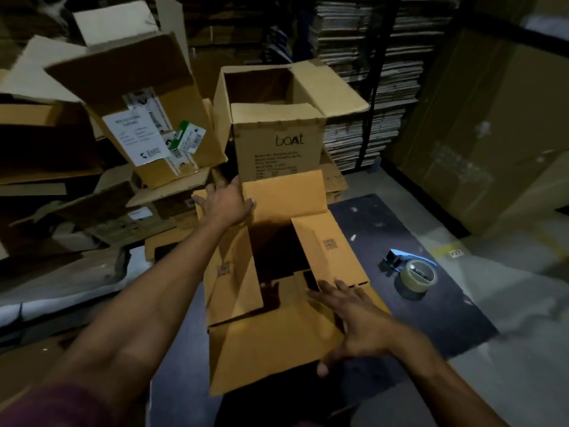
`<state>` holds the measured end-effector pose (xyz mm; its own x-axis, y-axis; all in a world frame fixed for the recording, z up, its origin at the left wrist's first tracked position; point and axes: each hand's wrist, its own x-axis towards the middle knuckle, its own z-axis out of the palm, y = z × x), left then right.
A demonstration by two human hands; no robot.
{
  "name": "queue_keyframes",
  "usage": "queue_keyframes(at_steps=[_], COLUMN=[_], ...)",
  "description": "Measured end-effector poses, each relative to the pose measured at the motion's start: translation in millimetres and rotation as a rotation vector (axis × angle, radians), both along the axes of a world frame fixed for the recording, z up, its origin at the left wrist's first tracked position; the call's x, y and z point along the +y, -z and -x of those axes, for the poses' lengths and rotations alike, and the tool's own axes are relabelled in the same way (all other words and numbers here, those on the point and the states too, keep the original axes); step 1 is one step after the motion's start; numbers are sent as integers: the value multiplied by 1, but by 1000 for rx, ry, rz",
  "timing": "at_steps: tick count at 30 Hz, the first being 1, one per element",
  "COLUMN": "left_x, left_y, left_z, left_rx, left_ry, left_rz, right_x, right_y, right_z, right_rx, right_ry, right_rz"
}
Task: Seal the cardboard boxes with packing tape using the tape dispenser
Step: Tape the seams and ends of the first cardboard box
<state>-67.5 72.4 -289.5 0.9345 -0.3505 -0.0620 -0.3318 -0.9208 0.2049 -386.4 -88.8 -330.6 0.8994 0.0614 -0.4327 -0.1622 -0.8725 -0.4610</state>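
Note:
An orange-brown cardboard box (277, 343) stands in front of me on a dark mat, its top flaps spread apart and its inside dark. My left hand (226, 201) rests with spread fingers on the far flap at the box's back left corner. My right hand (354, 318) lies flat with straight fingers on the near right flap. The tape dispenser (411, 271), blue with a clear tape roll, lies on the mat to the right of the box, apart from both hands.
Behind the box stands an open box printed "boat" (278, 149). A labelled box (138, 118) leans at the left on a heap of flattened cartons. Stacked cardboard sheets (369, 72) fill shelves at the back. A large carton (492, 134) stands at right.

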Motion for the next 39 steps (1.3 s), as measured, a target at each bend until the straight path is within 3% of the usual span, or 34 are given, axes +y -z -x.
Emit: queue_keyframes(at_steps=[4, 8, 11, 15, 19, 21, 25, 28, 31, 39], left_x=[8, 18, 20, 33, 46, 43, 36, 39, 49, 34], left_y=[1, 5, 1, -18, -20, -2, 51, 85, 102, 90], left_z=[30, 67, 84, 79, 86, 105, 143, 155, 157, 147], left_rx=[-92, -164, -84, 62, 316, 386, 185, 48, -36, 101], left_ry=[11, 25, 20, 53, 175, 232, 241, 156, 163, 268], left_rz=[-23, 6, 51, 44, 33, -35, -186, -122, -53, -252], right_x=[-6, -27, -37, -48, -55, -57, -70, -72, -68, -57], right_y=[-4, -37, -66, -77, -48, -27, 6, 32, 45, 61], right_z=[-12, -52, -86, -127, -142, -148, -173, -171, -155, -127], right_rx=[80, 118, 98, -88, -482, -576, -396, -262, -310, -419], right_ry=[-251, -175, -208, -161, -61, -4, -92, -84, 5, 156], right_rz=[252, 21, 65, 197, 214, 277, 376, 267, 218, 210])
